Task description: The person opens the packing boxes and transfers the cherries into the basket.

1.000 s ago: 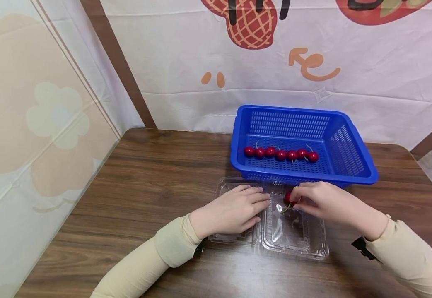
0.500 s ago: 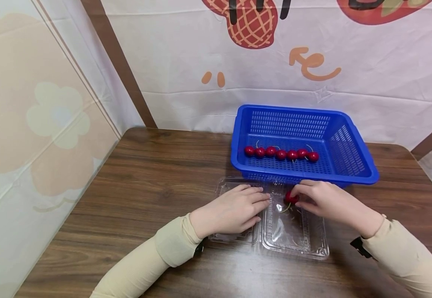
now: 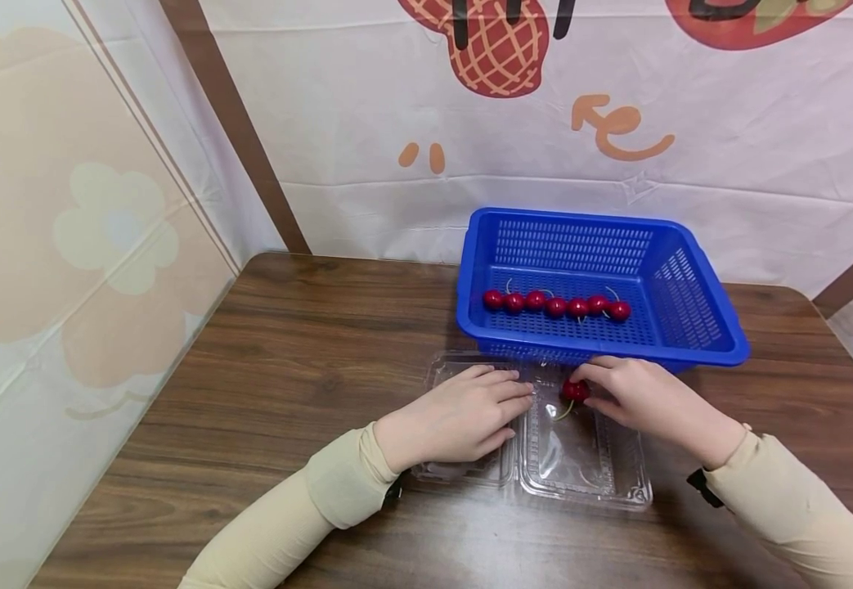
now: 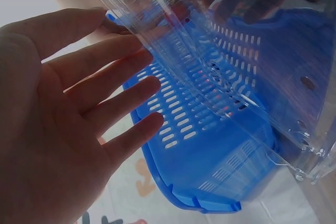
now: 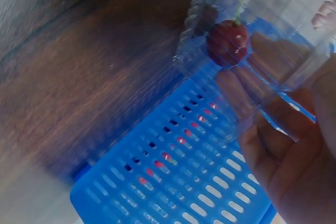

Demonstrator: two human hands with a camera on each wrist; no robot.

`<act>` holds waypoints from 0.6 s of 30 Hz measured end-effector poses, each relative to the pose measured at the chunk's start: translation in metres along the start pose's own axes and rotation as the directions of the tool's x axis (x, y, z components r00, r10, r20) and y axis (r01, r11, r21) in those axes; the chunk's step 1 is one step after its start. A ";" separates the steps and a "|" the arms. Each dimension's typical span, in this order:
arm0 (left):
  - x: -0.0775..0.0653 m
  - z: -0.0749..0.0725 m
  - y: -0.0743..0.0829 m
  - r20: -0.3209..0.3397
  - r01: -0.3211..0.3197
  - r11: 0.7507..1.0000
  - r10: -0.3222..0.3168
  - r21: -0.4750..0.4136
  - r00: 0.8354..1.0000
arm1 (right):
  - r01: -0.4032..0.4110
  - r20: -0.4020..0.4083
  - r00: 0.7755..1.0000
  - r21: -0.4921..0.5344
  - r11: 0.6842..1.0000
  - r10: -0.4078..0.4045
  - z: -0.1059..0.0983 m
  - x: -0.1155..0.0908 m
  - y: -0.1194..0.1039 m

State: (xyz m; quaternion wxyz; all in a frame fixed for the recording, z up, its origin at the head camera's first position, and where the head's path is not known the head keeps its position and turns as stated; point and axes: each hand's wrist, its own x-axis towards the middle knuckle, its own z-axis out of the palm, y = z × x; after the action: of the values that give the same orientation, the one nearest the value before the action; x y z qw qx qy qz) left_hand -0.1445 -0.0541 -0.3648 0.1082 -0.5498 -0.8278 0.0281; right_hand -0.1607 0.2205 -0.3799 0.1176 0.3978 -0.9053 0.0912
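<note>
A hinged clear plastic box lies spread out on the table, its left half [image 3: 437, 376] beside its right half [image 3: 566, 483]. My left hand [image 3: 463, 415] rests flat on the left half, fingers extended toward the hinge. In the upper part of the right half sits a red cherry [image 3: 575, 391] with a green stem pointing toward me. My right hand [image 3: 635, 397] pinches this cherry between index finger and thumb. Through the clear plastic, the right wrist view shows the cherry [image 5: 227, 43] close to the fingertips.
Behind the box stands a blue slotted basket [image 3: 698, 348], very close to it. Inside, several red cherries [image 3: 555, 307] form a row, some with stems showing. The wooden table [image 3: 286, 352] meets a printed cloth wall [image 3: 367, 213] at the back.
My right wrist and sleeve have shifted slightly left, and the fingers now cover less of the cherry. The cherry stays in about the same spot. My left hand has not moved.
</note>
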 end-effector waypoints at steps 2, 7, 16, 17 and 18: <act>0.000 0.000 0.000 -0.001 0.002 1.000 -0.002 -0.001 1.000 | 0.011 -0.015 1.000 -0.019 1.000 -0.012 0.002 0.000 0.001; 0.000 0.000 0.000 -0.006 0.001 1.000 -0.001 -0.003 1.000 | 0.034 -0.041 0.999 -0.049 0.998 -0.036 0.006 0.000 0.002; 0.000 0.000 0.000 0.000 0.009 1.000 -0.009 -0.006 1.000 | 0.026 -0.049 0.998 -0.075 0.997 -0.030 0.010 0.000 0.001; 0.000 0.000 0.000 0.002 0.009 1.000 -0.009 -0.005 1.000 | 0.027 -0.046 0.998 -0.080 0.996 -0.031 0.010 0.000 0.000; 0.000 0.000 0.000 0.003 0.009 1.000 -0.009 -0.005 1.000 | 0.029 -0.045 0.998 -0.085 0.996 -0.033 0.010 0.000 0.000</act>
State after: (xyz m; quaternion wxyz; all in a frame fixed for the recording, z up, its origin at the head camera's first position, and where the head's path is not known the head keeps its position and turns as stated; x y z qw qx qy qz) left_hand -0.1445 -0.0543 -0.3650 0.1057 -0.5462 -0.8306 0.0265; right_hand -0.1622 0.2176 -0.3898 0.1566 0.4043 -0.8991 0.0602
